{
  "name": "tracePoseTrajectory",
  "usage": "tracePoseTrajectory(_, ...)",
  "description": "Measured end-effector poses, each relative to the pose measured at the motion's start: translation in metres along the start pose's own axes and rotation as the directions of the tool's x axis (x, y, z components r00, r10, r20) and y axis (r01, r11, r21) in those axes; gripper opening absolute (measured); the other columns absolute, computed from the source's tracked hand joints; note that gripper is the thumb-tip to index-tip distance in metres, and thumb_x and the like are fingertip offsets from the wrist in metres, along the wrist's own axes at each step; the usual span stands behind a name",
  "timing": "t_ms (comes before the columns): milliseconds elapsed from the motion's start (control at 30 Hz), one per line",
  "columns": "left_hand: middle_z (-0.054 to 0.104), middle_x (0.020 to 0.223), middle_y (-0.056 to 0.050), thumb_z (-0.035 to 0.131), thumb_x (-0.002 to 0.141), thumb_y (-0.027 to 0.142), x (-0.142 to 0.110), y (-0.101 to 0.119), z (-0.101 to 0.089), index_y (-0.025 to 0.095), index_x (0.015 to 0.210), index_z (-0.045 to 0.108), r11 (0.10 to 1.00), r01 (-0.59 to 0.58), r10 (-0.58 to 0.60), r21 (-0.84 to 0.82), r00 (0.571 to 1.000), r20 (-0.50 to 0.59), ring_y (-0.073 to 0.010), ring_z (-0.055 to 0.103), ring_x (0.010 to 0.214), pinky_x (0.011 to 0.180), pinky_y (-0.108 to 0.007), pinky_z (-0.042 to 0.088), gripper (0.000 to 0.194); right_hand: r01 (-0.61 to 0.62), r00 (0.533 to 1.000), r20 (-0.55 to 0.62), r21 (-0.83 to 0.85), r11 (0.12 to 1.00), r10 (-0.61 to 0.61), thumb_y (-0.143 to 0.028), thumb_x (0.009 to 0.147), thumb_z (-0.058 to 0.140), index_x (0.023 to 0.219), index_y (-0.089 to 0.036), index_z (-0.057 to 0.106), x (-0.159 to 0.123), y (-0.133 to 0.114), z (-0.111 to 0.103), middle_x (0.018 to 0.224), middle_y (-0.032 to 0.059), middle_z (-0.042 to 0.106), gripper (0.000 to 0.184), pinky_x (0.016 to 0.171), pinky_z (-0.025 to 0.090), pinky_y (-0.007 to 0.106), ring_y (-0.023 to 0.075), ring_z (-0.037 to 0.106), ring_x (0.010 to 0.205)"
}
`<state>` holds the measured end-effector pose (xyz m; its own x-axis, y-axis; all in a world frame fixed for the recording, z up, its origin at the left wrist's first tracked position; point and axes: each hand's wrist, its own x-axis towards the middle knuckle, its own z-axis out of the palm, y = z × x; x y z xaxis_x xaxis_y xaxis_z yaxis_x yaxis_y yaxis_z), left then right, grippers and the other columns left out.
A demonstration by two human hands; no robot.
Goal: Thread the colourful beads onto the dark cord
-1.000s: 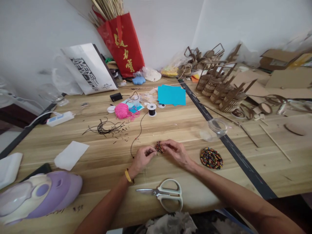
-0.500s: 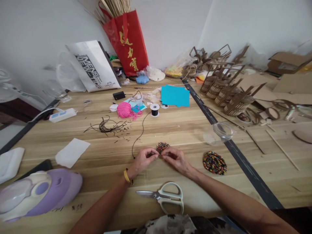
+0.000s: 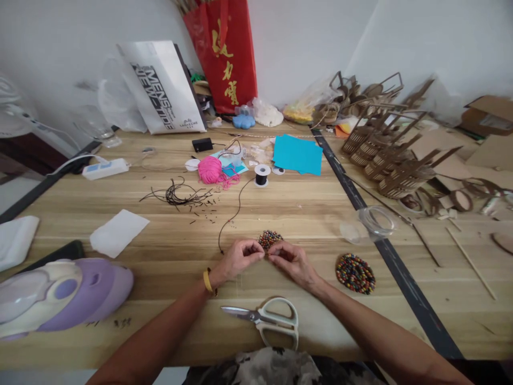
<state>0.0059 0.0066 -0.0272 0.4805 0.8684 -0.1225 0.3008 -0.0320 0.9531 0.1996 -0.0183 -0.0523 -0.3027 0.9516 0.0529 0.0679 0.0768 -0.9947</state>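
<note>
My left hand, with a yellow band on its wrist, pinches thumb and forefinger together. The thin black cord runs from the white-flanged spool down to this hand and seems to pass into its fingers. Almost touching those fingertips, my right hand is closed in a pinch too; what it grips is too small to make out. Just beyond both hands lies a small heap of multicoloured beads. Scissors with off-white handles rest on the near side. To the right, a coil of strung beads lies flat.
Cut black cord pieces, pink yarn and blue sheets lie farther back. A purple-and-cream appliance and white paper are at left. Small woven baskets stand at right. A dark strip crosses the table.
The view has shifted slightly, so the background sits a little differently. Both hands keep their fingertips together in front of the bead heap, with hardly any movement.
</note>
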Motion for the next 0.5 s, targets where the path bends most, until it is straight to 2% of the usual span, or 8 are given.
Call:
tracePoseTrajectory(267, 0.063, 0.071, -0.003, 0.061, 0.077, 0.027, 0.0000, -0.0018, 0.0008, 0.011, 0.076, 0.066, 1.000, -0.014, 0.014, 0.010, 1.000, 0.006, -0.0124, 0.053, 0.066, 0.064, -0.023, 0.040, 0.017, -0.077, 0.997, -0.016, 0.112, 0.991, 0.080, -0.037, 0.074, 0.071, 0.082, -0.017, 0.065, 0.0010, -0.0004, 0.0012, 0.070, 0.0016, 0.063, 0.023, 0.058, 0.044, 0.024, 0.0121, 0.055, 0.061)
tracePoseTrajectory(500, 0.064, 0.071, -0.003, 0.061, 0.077, 0.026, 0.0001, -0.0026, 0.0016, 0.011, 0.075, 0.066, 1.000, -0.026, 0.026, 0.001, 1.000, 0.002, -0.0126, 0.053, 0.066, 0.064, -0.023, 0.041, 0.016, -0.088, 0.996, 0.006, 0.123, 0.988, 0.088, -0.037, 0.074, 0.072, 0.081, -0.016, 0.064, 0.0009, -0.0003, 0.0006, 0.070, 0.0017, 0.063, 0.023, 0.057, 0.044, 0.023, 0.0115, 0.055, 0.061)
